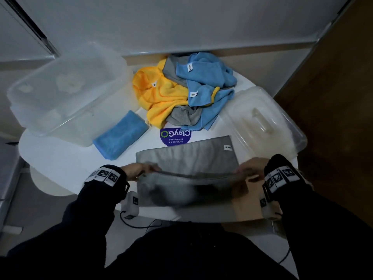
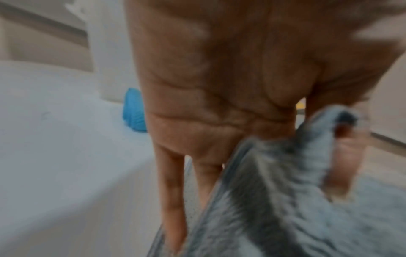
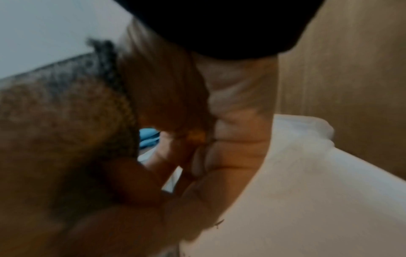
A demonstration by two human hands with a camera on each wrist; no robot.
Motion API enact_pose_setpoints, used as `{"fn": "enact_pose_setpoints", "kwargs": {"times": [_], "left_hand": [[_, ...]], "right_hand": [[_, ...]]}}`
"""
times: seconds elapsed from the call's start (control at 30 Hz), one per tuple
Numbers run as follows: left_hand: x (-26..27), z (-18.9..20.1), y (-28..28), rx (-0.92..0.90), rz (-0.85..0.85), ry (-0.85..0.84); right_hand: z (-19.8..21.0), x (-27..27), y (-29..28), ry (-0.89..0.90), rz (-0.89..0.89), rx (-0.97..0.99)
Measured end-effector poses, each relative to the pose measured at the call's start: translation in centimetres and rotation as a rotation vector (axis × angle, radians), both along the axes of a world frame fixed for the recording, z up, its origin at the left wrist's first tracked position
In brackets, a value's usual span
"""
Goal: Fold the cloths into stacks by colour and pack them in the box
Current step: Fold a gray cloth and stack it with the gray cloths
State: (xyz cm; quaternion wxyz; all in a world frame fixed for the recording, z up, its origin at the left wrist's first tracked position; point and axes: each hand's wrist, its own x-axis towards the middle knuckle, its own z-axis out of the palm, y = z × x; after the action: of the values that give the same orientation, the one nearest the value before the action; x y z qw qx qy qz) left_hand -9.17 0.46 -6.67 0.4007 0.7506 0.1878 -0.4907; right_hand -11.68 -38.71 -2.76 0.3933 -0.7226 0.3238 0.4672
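A grey cloth [image 1: 187,156] lies spread on the white table in front of me, its near edge lifted. My left hand [image 1: 139,171] pinches the near left corner of the grey cloth [image 2: 285,191]; my right hand [image 1: 249,171] pinches the near right corner of the grey cloth [image 3: 54,130]. A folded blue cloth [image 1: 121,135] lies to the left, beside the clear plastic box [image 1: 66,93]. Behind, a loose pile holds yellow cloths [image 1: 159,96], blue cloths [image 1: 203,83] and grey cloths [image 1: 183,116].
The box's clear lid [image 1: 262,122] lies at the right of the round white table [image 1: 60,158]. A purple round sticker [image 1: 174,136] sits mid-table. Walls stand close behind, and a brown floor [image 1: 333,98] shows to the right.
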Motion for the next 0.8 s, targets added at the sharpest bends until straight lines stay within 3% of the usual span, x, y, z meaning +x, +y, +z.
{"fn": "enact_pose_setpoints", "kwargs": {"times": [0.07, 0.17, 0.27, 0.37, 0.5, 0.67, 0.73, 0.8], "left_hand": [[0.0, -0.7, 0.5, -0.091, 0.113, -0.042], [-0.5, -0.9, 0.7, -0.120, 0.123, -0.147], [-1.3, -1.3, 0.1, -0.089, -0.246, -0.320], [-1.4, -0.9, -0.2, 0.062, -0.439, -0.469], [-1.4, 0.5, -0.9, 0.241, -0.596, -0.503], [-3.0, -0.1, -3.2, 0.497, -1.204, -0.544], [-3.5, -0.8, -3.4, 0.513, -1.250, -0.617], [-3.8, -0.7, -3.1, 0.478, -1.146, -0.677]], "right_hand": [[0.2, 0.8, 0.7, -0.078, -0.210, 0.087], [0.4, 1.5, 1.7, -0.155, -0.279, 0.157], [-0.4, 1.0, 1.6, -0.194, -0.105, 0.145], [-2.1, 1.4, 0.0, -0.225, 0.083, 0.126], [-3.8, 2.4, -0.9, -0.235, 0.052, 0.123], [-5.1, 3.1, 0.0, -0.357, -0.037, 0.062], [-5.3, 3.1, 0.0, -0.399, -0.037, 0.050], [-5.3, 3.0, -0.2, -0.435, -0.073, 0.039]]}}
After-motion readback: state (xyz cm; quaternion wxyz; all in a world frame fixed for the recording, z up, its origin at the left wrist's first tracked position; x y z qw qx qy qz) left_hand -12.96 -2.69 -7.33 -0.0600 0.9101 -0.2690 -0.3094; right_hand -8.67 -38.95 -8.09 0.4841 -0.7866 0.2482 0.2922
